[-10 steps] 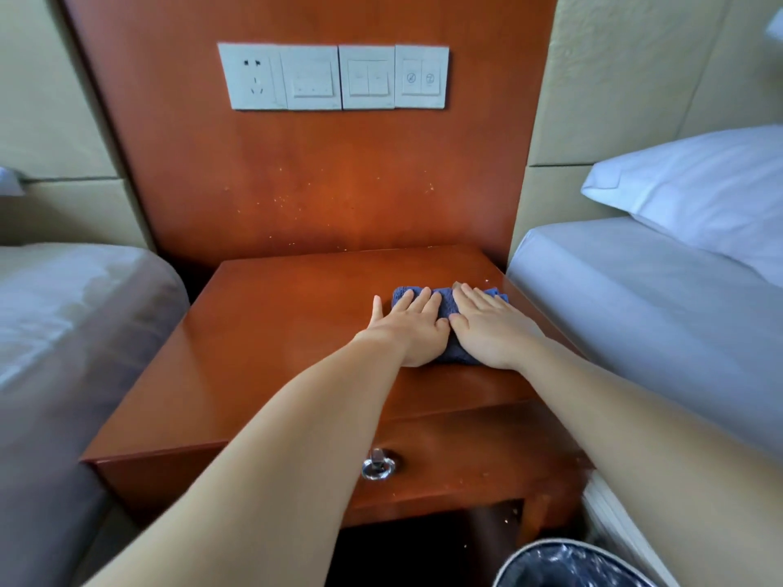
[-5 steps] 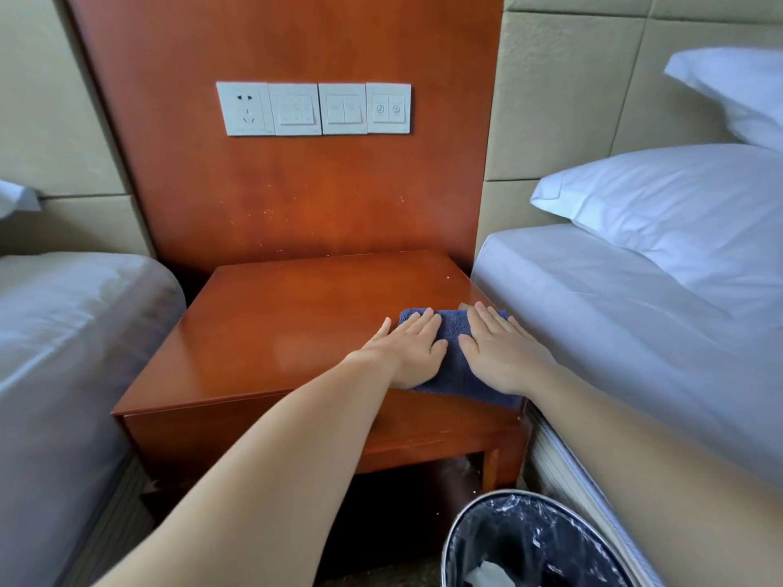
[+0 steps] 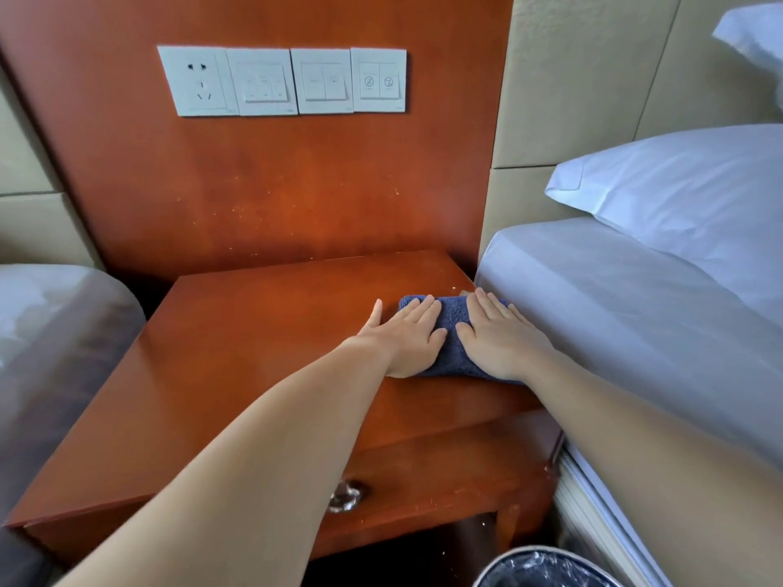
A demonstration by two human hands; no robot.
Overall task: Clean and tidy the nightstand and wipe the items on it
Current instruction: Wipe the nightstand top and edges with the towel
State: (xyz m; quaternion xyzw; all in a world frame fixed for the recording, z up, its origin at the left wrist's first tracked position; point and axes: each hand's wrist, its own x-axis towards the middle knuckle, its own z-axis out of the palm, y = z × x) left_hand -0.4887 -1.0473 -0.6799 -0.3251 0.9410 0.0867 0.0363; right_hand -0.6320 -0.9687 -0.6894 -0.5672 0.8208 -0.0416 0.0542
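nightstand (image 3: 254,374) top carries a folded blue cloth (image 3: 455,332) near its right edge, just beside the white mattress (image 3: 614,311). left hand (image 3: 404,338) lies flat on the cloth's left part, fingers straight and spread, thumb out on bare wood. right hand (image 3: 500,334) lies flat on its right part, palm down. neither hand curls round it; both press it to the wood. below the hands, a metal drawer pull (image 3: 345,495).

We are viewing from one head-worn camera, looking forward and down, close above the nightstand (image 3: 237,374) top.
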